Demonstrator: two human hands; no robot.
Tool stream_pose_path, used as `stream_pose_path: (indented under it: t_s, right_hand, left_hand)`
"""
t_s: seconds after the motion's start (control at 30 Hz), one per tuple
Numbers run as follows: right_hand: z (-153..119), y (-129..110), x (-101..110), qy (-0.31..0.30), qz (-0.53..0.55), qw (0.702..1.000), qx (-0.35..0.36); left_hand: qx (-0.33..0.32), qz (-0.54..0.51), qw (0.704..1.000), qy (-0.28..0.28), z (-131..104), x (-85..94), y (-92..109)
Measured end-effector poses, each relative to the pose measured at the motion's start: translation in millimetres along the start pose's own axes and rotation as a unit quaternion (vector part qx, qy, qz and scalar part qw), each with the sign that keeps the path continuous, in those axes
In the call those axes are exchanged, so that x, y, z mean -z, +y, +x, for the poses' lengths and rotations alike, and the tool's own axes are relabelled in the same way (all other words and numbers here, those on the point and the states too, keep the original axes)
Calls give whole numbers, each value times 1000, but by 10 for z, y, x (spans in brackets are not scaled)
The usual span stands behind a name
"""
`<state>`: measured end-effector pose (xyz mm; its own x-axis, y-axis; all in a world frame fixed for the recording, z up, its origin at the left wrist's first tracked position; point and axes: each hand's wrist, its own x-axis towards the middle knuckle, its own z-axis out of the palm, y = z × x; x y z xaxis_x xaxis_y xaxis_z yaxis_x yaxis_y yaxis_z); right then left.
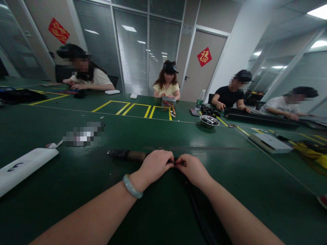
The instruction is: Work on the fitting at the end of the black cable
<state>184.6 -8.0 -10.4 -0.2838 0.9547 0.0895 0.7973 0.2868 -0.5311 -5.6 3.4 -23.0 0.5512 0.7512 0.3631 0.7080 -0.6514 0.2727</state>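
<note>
My left hand (157, 166) and my right hand (192, 168) meet over the green table, fingertips nearly touching. Both are closed in a pinch around something small and dark between them, too small to make out. A tool with a black front, a brownish body and a metal tip (127, 154) lies to the left, its right end hidden behind my left hand. Beneath my right hand and forearm, a long black strip or cable (195, 204) runs toward the near edge. A pale green bangle (132, 186) circles my left wrist.
To the left lies a white power bank-like block (28, 166), corded to a blurred-out phone-like object (84, 134). A metal bowl (209, 121) with small parts stands beyond my hands. A flat grey box (270, 143) lies right. Several people work around the far side.
</note>
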Motion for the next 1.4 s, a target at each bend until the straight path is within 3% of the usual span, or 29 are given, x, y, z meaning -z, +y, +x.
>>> stream_pose_path:
  t_s: [0.47, 0.73, 0.93, 1.4]
  right_hand:
    - [8, 21, -19, 6, 6, 1000, -13]
    - [13, -48, 5, 19, -31, 999, 14]
    - [0, 14, 13, -13, 8, 999, -40]
    - [0, 135, -70, -49, 123, 989, -71]
  left_hand:
    - [-16, -13, 1000, 0, 21, 32, 15]
    - [-23, 5, 1000, -8, 24, 57, 34]
    - [-14, 0, 1000, -3, 17, 43, 38]
    - [-14, -9, 1000, -1, 11, 44, 40]
